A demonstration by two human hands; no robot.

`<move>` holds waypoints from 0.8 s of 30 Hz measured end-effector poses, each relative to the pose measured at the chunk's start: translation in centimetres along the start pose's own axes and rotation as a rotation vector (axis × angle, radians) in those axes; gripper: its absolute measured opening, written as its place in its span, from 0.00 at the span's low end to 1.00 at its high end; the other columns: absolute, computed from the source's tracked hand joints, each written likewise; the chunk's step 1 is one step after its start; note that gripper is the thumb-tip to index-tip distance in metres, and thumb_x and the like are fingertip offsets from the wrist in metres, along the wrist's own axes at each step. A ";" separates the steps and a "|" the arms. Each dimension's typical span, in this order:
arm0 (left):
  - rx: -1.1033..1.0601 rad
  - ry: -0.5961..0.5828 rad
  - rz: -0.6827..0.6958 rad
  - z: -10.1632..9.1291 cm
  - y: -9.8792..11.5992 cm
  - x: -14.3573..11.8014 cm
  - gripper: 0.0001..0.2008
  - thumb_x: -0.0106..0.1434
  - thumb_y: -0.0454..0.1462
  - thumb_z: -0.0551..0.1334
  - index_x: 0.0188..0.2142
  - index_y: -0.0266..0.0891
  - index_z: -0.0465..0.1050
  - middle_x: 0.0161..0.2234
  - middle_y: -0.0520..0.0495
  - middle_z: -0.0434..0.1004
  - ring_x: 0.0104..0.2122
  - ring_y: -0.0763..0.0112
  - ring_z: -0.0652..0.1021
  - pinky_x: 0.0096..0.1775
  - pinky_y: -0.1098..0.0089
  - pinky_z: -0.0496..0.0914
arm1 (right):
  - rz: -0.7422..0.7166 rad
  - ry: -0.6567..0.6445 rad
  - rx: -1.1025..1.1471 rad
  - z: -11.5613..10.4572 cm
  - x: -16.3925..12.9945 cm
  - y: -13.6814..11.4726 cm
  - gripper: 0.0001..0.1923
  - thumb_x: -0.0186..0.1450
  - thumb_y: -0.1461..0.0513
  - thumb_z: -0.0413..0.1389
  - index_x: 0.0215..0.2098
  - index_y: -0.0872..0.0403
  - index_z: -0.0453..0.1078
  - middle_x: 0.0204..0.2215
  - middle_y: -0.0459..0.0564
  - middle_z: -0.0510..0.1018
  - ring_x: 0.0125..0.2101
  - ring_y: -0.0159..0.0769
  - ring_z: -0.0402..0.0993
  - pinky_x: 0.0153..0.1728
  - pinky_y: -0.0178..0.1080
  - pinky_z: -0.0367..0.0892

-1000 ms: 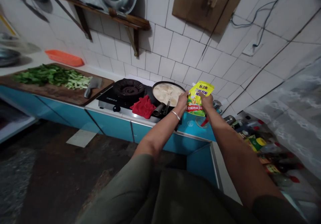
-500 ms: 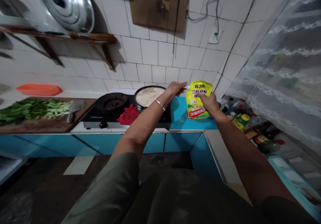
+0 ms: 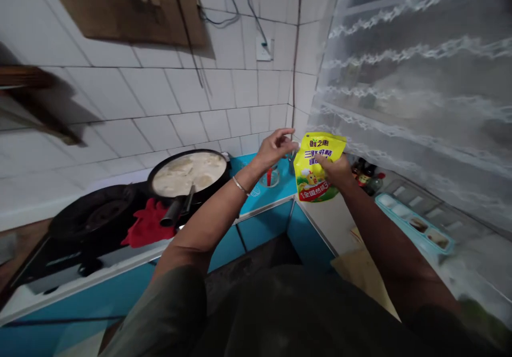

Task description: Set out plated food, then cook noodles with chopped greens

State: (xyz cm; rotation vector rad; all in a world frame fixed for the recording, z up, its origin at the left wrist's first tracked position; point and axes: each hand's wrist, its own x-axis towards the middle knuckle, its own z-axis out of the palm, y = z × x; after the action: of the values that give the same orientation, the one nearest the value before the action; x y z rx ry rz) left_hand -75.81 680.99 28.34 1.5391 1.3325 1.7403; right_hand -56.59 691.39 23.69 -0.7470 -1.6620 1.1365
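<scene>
In my right hand [image 3: 338, 170] is a yellow seasoning pouch [image 3: 316, 181] with a cartoon chick and a red band, its fingers wrapped round its right side and the thumb across the front. It hangs above the counter corner. My left hand [image 3: 277, 148], with a silver bangle at the wrist, is at the pouch's upper left edge. Its fingertips pinch the small white cap [image 3: 296, 146] there; the far fingers are partly hidden. Behind the left forearm, a glass jar [image 3: 270, 177] with something red in it stands on the blue countertop [image 3: 250, 203].
A pan [image 3: 188, 173] of pale, milky food with a metal utensil sits on the stove, its handle towards me. Beside it lie a red cloth [image 3: 148, 226] and a black burner [image 3: 94, 213]. Bottles [image 3: 366, 174] and a lidded compartment box [image 3: 414, 223] line the right side.
My view has turned right, so the pan and stove show nearer and the chopping board has mostly left view. The pouch stays in my right hand; my left index finger is lifted more.
</scene>
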 end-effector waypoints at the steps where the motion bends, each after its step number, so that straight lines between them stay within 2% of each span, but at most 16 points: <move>1: 0.034 0.014 -0.035 0.8 -0.2 0.5 0.15 0.57 0.45 0.68 0.39 0.35 0.76 0.27 0.51 0.73 0.25 0.75 0.73 0.27 0.74 0.66 | 0.021 0.039 -0.023 -0.8 -0.3 0.0 0.26 0.49 0.48 0.67 0.40 0.56 0.76 0.38 0.55 0.83 0.40 0.50 0.81 0.40 0.48 0.78; 3: 0.098 -0.026 -0.089 2.2 -0.7 1.3 0.15 0.62 0.46 0.64 0.33 0.35 0.75 0.22 0.52 0.69 0.20 0.77 0.69 0.24 0.74 0.63 | 0.064 0.101 -0.066 -2.4 -0.9 0.0 0.25 0.49 0.48 0.67 0.38 0.56 0.77 0.39 0.56 0.83 0.40 0.50 0.82 0.39 0.47 0.78; 5: 0.103 -0.132 -0.066 3.7 -1.2 1.9 0.12 0.60 0.44 0.65 0.32 0.35 0.75 0.22 0.52 0.70 0.20 0.78 0.69 0.24 0.74 0.64 | 0.090 0.134 -0.086 -4.0 -1.6 0.0 0.24 0.50 0.48 0.67 0.37 0.56 0.77 0.39 0.57 0.83 0.40 0.51 0.82 0.38 0.46 0.78; 7: 0.052 -0.234 0.038 5.0 -1.4 2.2 0.11 0.55 0.40 0.69 0.35 0.35 0.75 0.27 0.50 0.75 0.25 0.76 0.73 0.30 0.74 0.68 | 0.110 0.149 -0.085 -5.6 -2.6 -0.2 0.24 0.49 0.48 0.67 0.37 0.56 0.78 0.39 0.57 0.83 0.40 0.51 0.82 0.38 0.46 0.78; 10: -0.065 -0.315 0.141 7.3 -1.4 2.4 0.20 0.48 0.37 0.73 0.41 0.38 0.75 0.37 0.47 0.78 0.35 0.72 0.77 0.36 0.73 0.71 | 0.149 0.206 -0.052 -7.9 -4.1 -0.5 0.26 0.48 0.48 0.68 0.38 0.56 0.77 0.39 0.57 0.83 0.39 0.51 0.82 0.38 0.47 0.78; 12: -0.109 -0.325 0.049 9.2 -1.3 2.5 0.19 0.51 0.39 0.72 0.42 0.38 0.74 0.34 0.48 0.78 0.31 0.73 0.77 0.32 0.73 0.71 | 0.172 0.242 -0.038 -9.3 -5.1 -0.5 0.26 0.49 0.47 0.68 0.39 0.56 0.77 0.39 0.56 0.84 0.39 0.50 0.82 0.38 0.46 0.78; 14: -0.069 -0.357 -0.091 11.2 -1.2 2.6 0.13 0.58 0.44 0.66 0.36 0.36 0.73 0.25 0.51 0.74 0.21 0.75 0.73 0.25 0.74 0.67 | 0.181 0.274 -0.035 -10.6 -5.8 -0.3 0.26 0.49 0.47 0.68 0.39 0.55 0.77 0.39 0.55 0.84 0.38 0.49 0.82 0.38 0.45 0.78; 15: -0.035 -0.385 -0.138 12.1 -1.1 2.7 0.12 0.61 0.45 0.63 0.32 0.36 0.72 0.21 0.52 0.71 0.18 0.76 0.71 0.22 0.74 0.65 | 0.184 0.296 -0.036 -11.3 -6.2 -0.2 0.25 0.49 0.47 0.68 0.38 0.55 0.77 0.39 0.55 0.84 0.38 0.49 0.82 0.37 0.45 0.78; 17: 0.010 -0.461 -0.136 13.8 -1.1 2.8 0.11 0.62 0.43 0.62 0.30 0.37 0.71 0.19 0.53 0.69 0.16 0.76 0.69 0.21 0.74 0.63 | 0.202 0.343 -0.043 -12.6 -6.8 0.2 0.26 0.48 0.47 0.69 0.37 0.55 0.77 0.38 0.55 0.84 0.38 0.49 0.82 0.37 0.45 0.78; 19: 0.033 -0.529 0.002 15.1 -1.0 2.8 0.06 0.59 0.39 0.65 0.33 0.38 0.73 0.23 0.51 0.73 0.21 0.74 0.72 0.26 0.73 0.67 | 0.233 0.371 -0.048 -13.9 -7.7 0.5 0.27 0.47 0.47 0.69 0.37 0.55 0.77 0.38 0.56 0.84 0.38 0.50 0.82 0.36 0.45 0.78; 21: 0.064 -0.609 0.219 16.0 -1.1 2.5 0.05 0.57 0.37 0.66 0.34 0.41 0.75 0.31 0.47 0.77 0.32 0.69 0.77 0.36 0.69 0.71 | 0.253 0.371 -0.044 -15.2 -8.9 0.6 0.27 0.47 0.46 0.70 0.37 0.56 0.77 0.38 0.56 0.84 0.37 0.49 0.82 0.36 0.45 0.78; 23: 0.074 -0.689 0.406 16.9 -1.2 2.0 0.04 0.56 0.36 0.65 0.33 0.42 0.76 0.40 0.44 0.78 0.43 0.63 0.77 0.45 0.65 0.71 | 0.255 0.377 -0.020 -16.3 -10.4 0.7 0.28 0.48 0.46 0.70 0.38 0.56 0.77 0.38 0.56 0.84 0.36 0.48 0.82 0.36 0.45 0.78; 24: 0.060 -0.708 0.445 17.5 -1.4 1.6 0.05 0.55 0.37 0.65 0.33 0.42 0.75 0.43 0.43 0.78 0.46 0.62 0.76 0.47 0.64 0.71 | 0.253 0.391 -0.004 -16.8 -11.2 0.6 0.27 0.48 0.46 0.69 0.38 0.56 0.77 0.37 0.56 0.84 0.35 0.48 0.82 0.36 0.44 0.78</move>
State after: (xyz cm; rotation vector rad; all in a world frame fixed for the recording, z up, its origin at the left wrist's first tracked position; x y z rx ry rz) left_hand -60.31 689.17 26.24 2.3184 0.7209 1.1625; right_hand -36.89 687.70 20.90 -1.1276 -1.2664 1.0753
